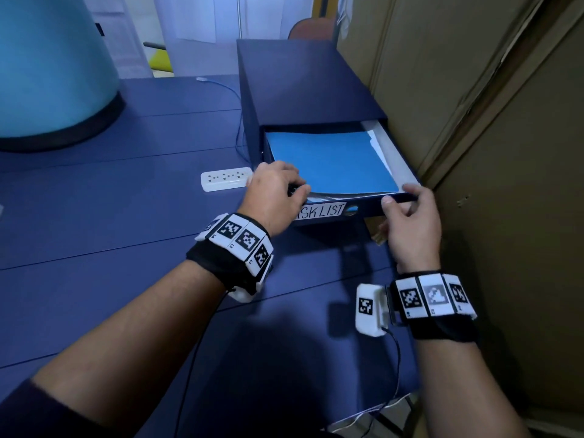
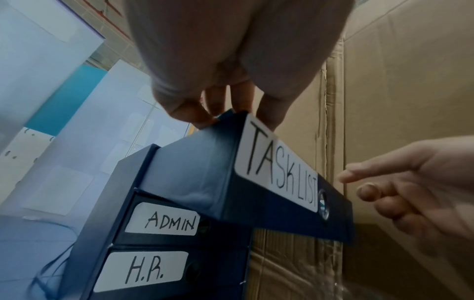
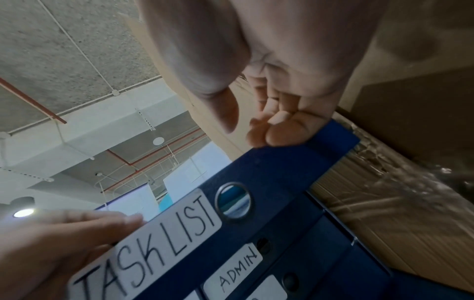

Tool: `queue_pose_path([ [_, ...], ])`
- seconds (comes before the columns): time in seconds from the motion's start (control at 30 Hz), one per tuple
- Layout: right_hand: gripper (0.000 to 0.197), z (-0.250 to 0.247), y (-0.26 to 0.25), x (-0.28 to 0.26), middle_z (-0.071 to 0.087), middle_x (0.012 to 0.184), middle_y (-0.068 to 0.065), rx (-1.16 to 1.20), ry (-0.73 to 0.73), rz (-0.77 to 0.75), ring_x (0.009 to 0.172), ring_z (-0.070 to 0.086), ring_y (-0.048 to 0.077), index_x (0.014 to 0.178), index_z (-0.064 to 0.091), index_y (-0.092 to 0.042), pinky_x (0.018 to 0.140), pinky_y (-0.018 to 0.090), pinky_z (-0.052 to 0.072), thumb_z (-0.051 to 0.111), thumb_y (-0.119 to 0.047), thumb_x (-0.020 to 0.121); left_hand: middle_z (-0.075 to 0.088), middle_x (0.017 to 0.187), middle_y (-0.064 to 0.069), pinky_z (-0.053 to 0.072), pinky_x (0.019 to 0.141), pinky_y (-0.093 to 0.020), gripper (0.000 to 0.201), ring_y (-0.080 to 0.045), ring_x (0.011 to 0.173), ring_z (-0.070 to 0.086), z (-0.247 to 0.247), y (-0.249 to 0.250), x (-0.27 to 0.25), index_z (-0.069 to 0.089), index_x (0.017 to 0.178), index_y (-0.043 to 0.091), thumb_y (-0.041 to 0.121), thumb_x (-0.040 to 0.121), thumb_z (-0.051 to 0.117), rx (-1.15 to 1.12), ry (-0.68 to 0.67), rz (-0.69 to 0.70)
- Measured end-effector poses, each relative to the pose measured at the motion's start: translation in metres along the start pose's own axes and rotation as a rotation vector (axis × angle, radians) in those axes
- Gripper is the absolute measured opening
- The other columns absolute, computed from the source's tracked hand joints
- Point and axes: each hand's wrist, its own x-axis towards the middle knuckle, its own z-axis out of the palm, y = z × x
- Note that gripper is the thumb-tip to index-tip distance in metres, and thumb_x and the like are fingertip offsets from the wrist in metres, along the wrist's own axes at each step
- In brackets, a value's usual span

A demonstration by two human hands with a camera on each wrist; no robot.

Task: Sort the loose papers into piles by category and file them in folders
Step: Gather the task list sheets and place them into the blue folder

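A dark blue drawer cabinet [image 1: 300, 83] stands on the blue table [image 1: 110, 200]. Its top drawer [image 1: 363, 208], labelled TASK LIST [image 2: 279, 168], is pulled out. Inside lies a light blue folder [image 1: 331, 162] with white papers [image 1: 377, 147] showing under its right edge. My left hand [image 1: 298, 189] grips the drawer front's left corner, fingers curled over the top edge [image 2: 231, 109]. My right hand [image 1: 398, 195] pinches the right corner, thumb on the front face, fingertips on the rim [image 3: 269, 134]. Below it, the drawers marked ADMIN [image 2: 169, 221] and H.R. [image 2: 143, 272] are closed.
Tall cardboard boxes [image 1: 489, 121] stand tight against the cabinet's right side. A white power strip [image 1: 226, 180] with a thin cable lies left of the drawer. A large teal cone-shaped object [image 1: 53, 64] occupies the table's far left.
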Motion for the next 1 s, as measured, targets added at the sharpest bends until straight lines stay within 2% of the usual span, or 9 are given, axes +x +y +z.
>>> queue_pose_path([
  [0.1, 0.013, 0.002, 0.010, -0.012, 0.054, 0.061, -0.009, -0.010, -0.103, -0.018, 0.051, 0.057, 0.012, 0.101, 0.057, -0.024, 0.066, 0.036, 0.052, 0.063, -0.016, 0.093, 0.061, 0.109, 0.009, 0.024, 0.088, -0.037, 0.037, -0.021, 0.110, 0.037, 0.004, 0.001, 0.000, 0.074, 0.090, 0.018, 0.044, 0.095, 0.048, 0.229, -0.130, 0.022],
  [0.2, 0.016, 0.007, 0.015, -0.020, 0.054, 0.063, -0.005, -0.014, -0.169, -0.026, 0.058, 0.061, 0.021, 0.092, 0.057, -0.030, 0.063, 0.035, 0.051, 0.063, -0.014, 0.092, 0.062, 0.098, 0.009, 0.022, 0.084, -0.036, 0.039, -0.018, 0.103, 0.033, 0.003, 0.001, -0.003, 0.071, 0.085, 0.020, 0.047, 0.095, 0.046, 0.193, -0.149, 0.037],
  [0.3, 0.011, 0.011, 0.008, -0.023, 0.060, 0.075, -0.001, 0.015, -0.214, -0.044, 0.072, 0.064, 0.034, 0.097, 0.059, -0.025, 0.068, 0.044, 0.056, 0.064, -0.018, 0.092, 0.065, 0.098, 0.010, 0.029, 0.093, -0.038, 0.027, -0.015, 0.105, 0.037, -0.005, -0.008, -0.010, 0.070, 0.086, 0.023, 0.041, 0.093, 0.052, -0.070, -0.036, 0.021],
  [0.37, 0.010, 0.017, 0.006, -0.020, 0.062, 0.082, 0.000, 0.014, -0.222, -0.043, 0.082, 0.065, 0.036, 0.094, 0.058, -0.024, 0.075, 0.049, 0.057, 0.067, -0.026, 0.089, 0.067, 0.098, 0.009, 0.031, 0.096, -0.029, 0.024, -0.017, 0.106, 0.045, -0.013, -0.017, -0.018, 0.071, 0.087, 0.021, 0.037, 0.089, 0.054, -0.162, 0.053, 0.043],
  [0.47, 0.022, 0.029, 0.005, -0.006, 0.063, 0.078, 0.001, -0.021, -0.166, -0.028, 0.081, 0.066, 0.031, 0.077, 0.053, -0.026, 0.077, 0.054, 0.055, 0.064, -0.046, 0.076, 0.066, 0.097, 0.010, 0.032, 0.088, -0.015, 0.013, -0.007, 0.100, 0.048, -0.028, -0.030, -0.031, 0.072, 0.088, 0.017, 0.023, 0.091, 0.061, -0.204, 0.127, 0.037],
  [0.57, 0.019, 0.043, 0.006, 0.014, 0.063, 0.075, 0.002, -0.067, -0.128, -0.023, 0.078, 0.066, 0.030, 0.072, 0.049, -0.026, 0.077, 0.054, 0.055, 0.061, -0.038, 0.079, 0.064, 0.095, 0.016, 0.033, 0.083, -0.011, 0.010, 0.002, 0.096, 0.049, -0.044, -0.044, -0.038, 0.071, 0.090, 0.020, 0.019, 0.091, 0.061, -0.217, 0.174, -0.001],
  [0.8, 0.015, 0.092, -0.010, 0.069, 0.066, 0.088, 0.004, -0.104, -0.150, -0.025, 0.087, 0.067, 0.028, 0.078, 0.053, -0.025, 0.089, 0.045, 0.053, 0.066, -0.021, 0.084, 0.065, 0.097, 0.013, 0.034, 0.080, -0.007, 0.015, -0.011, 0.103, 0.056, -0.070, -0.066, -0.055, 0.068, 0.090, 0.027, 0.013, 0.090, 0.062, -0.193, 0.198, -0.099],
  [0.87, 0.011, 0.106, -0.015, 0.084, 0.065, 0.100, 0.007, -0.138, -0.177, -0.037, 0.094, 0.065, 0.028, 0.090, 0.056, -0.018, 0.093, 0.043, 0.051, 0.066, -0.019, 0.085, 0.066, 0.099, 0.010, 0.034, 0.080, -0.008, 0.016, -0.012, 0.103, 0.057, -0.076, -0.071, -0.060, 0.069, 0.090, 0.027, 0.013, 0.090, 0.062, -0.191, 0.207, -0.120],
  [1.0, 0.033, 0.127, -0.028, 0.103, 0.059, 0.124, 0.008, -0.261, -0.229, -0.054, 0.113, 0.057, 0.025, 0.118, 0.057, -0.011, 0.102, 0.033, 0.043, 0.066, -0.020, 0.088, 0.067, 0.100, 0.008, 0.037, 0.080, -0.013, 0.019, -0.013, 0.103, 0.057, -0.087, -0.079, -0.071, 0.067, 0.089, 0.029, 0.011, 0.090, 0.061, -0.181, 0.234, -0.157],
])
